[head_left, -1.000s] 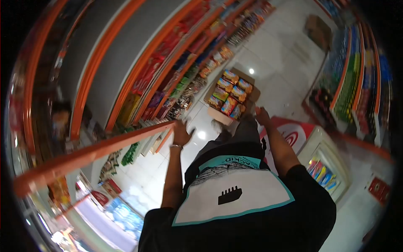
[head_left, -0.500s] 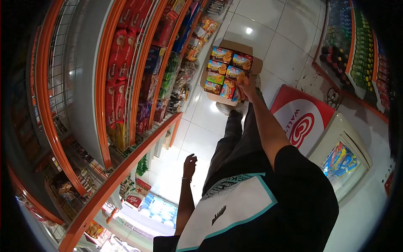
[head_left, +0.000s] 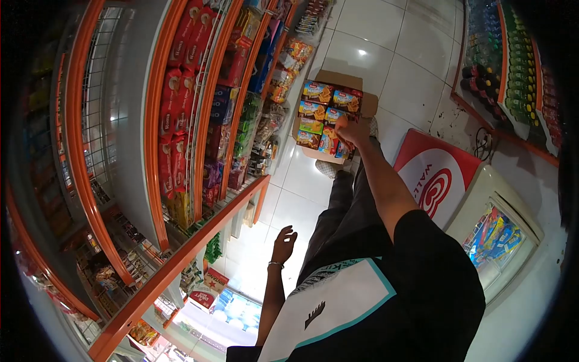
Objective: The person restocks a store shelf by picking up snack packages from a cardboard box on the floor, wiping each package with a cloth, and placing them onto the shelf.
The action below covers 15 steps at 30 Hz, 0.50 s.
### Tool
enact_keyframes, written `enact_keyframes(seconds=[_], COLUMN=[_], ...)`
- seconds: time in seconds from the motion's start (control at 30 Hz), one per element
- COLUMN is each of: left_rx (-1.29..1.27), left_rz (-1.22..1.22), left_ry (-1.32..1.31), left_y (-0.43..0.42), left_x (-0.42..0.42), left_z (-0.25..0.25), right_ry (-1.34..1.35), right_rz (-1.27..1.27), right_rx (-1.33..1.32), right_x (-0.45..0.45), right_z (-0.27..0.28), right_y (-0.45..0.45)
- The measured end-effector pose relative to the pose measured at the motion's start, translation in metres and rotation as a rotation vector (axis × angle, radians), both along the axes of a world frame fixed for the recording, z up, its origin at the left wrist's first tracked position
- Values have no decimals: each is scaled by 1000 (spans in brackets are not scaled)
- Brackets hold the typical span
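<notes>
A cardboard carton (head_left: 339, 78) with its flaps spread stands on the floor by my feet. Small yellow, blue and red biscuit boxes (head_left: 312, 110) fill it, with one green-marked box (head_left: 310, 125) among them. My right hand (head_left: 351, 130) reaches down over the boxes at the carton's right side, its fingers curled. What lies under those fingers is hidden. My left hand (head_left: 284, 243) hangs in the air above the floor, away from the carton. Its fingers are loosely bent and apart, and it holds nothing.
Orange-edged shelves (head_left: 199, 108) with red biscuit packs (head_left: 172, 102) rise on the left. To the right stand a red and white ice-cream freezer (head_left: 437, 175) and a rack of bottles (head_left: 518, 84). White floor tiles (head_left: 368, 30) extend behind the carton.
The view has shifted, so the carton appears lower. My right hand has moved slightly farther over the boxes. My left hand has moved a little right, with its fingers spread more.
</notes>
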<state>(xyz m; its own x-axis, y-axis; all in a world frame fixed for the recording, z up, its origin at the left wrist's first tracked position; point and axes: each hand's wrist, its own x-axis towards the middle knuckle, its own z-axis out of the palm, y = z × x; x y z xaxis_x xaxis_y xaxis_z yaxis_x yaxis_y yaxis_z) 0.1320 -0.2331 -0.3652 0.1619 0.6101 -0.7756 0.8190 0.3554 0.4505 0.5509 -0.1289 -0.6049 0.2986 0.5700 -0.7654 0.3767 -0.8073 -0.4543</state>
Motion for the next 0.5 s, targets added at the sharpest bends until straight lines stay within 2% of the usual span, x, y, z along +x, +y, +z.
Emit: enact_keyframes(seconds=[0.03, 0.07, 0.13, 0.2, 0.3, 0.37, 0.47, 0.5], left_rx=[-12, -2, 7, 20, 40, 45, 55, 56], left_rz=[0, 0, 10, 22, 13, 7, 30, 52], left_ry=[2, -5, -25, -46, -70, -94, -183, -227], left_y=[0, 0, 2, 5, 10, 16, 30, 36], left_x=[2, 2, 7, 11, 21, 28, 29, 29], left_z=[1, 1, 0, 0, 2, 5, -5, -11], right_ry=[-123, -130, -232, -215, -139, -120, -65, -71], right_rz=[50, 49, 95, 115, 161, 130, 253, 279], right_rx=[-13, -3, -58, -11, -110, 22, 89, 190], right_x=[0, -3, -5, -4, -7, -16, -18, -23], right_z=[27, 44, 58, 60, 69, 44, 80, 71], right_y=[2, 3, 5, 7, 6, -1, -6, -10])
